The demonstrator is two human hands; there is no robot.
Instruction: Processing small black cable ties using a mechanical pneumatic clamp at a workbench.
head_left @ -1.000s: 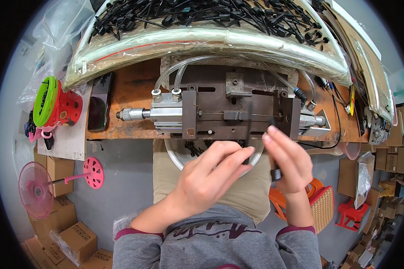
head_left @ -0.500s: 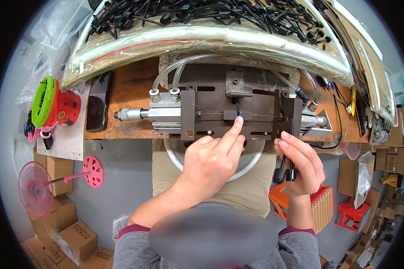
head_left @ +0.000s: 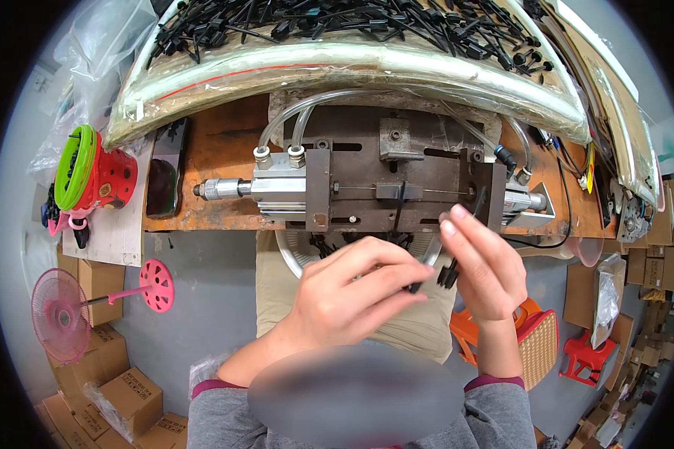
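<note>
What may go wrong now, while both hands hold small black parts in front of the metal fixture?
1. The right hand pinches a thin black part only at the fingertips; it might slip into the bowl below.
2. Both hands, the left hand too, sit close to the metal fixture with its air cylinder; fingers may get pinched if it moves.

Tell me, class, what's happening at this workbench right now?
A person sits at a rusty orange workbench with both hands raised just in front of a metal fixture with an air cylinder. The left hand and the right hand pinch small black plastic parts between their fingertips, close together below the fixture. A long tray heaped with similar black parts lies behind the fixture. A dark phone rests at the bench's left end.
</note>
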